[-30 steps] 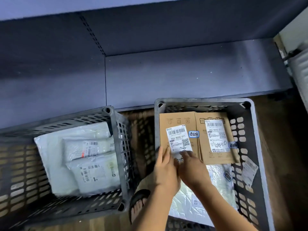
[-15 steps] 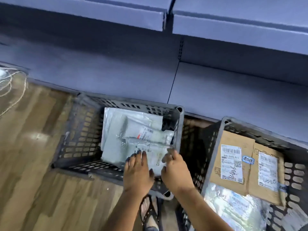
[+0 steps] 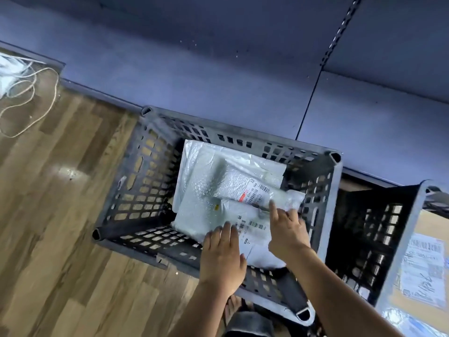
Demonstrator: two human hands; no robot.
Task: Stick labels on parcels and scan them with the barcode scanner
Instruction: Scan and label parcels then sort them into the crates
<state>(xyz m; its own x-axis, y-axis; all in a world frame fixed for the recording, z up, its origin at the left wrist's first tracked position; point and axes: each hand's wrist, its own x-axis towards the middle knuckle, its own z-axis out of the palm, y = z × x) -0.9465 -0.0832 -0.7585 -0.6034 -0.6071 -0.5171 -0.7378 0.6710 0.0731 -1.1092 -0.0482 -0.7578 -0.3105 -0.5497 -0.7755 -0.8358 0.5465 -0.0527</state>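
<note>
Pick-up of a parcel [image 3: 255, 239] seems in hand; left hand [image 3: 222, 259] and right hand [image 3: 288, 235] are held with fingers [image 3: 228, 231] straight, nothing gripped; a grasp is needed next.

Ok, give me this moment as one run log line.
place: grey plastic crate | left hand: flat on near white plastic mailer | right hand: forefinger on far bubble-wrap mailer | scanner: not in view

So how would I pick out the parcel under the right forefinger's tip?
Find the grey slatted crate on the wooden floor before the blue shelving. Inside, on the big white bag, the bubble-wrapped parcel lies on the shelving side. Unlike the nearer parcel, its label bears a red stripe.
</note>
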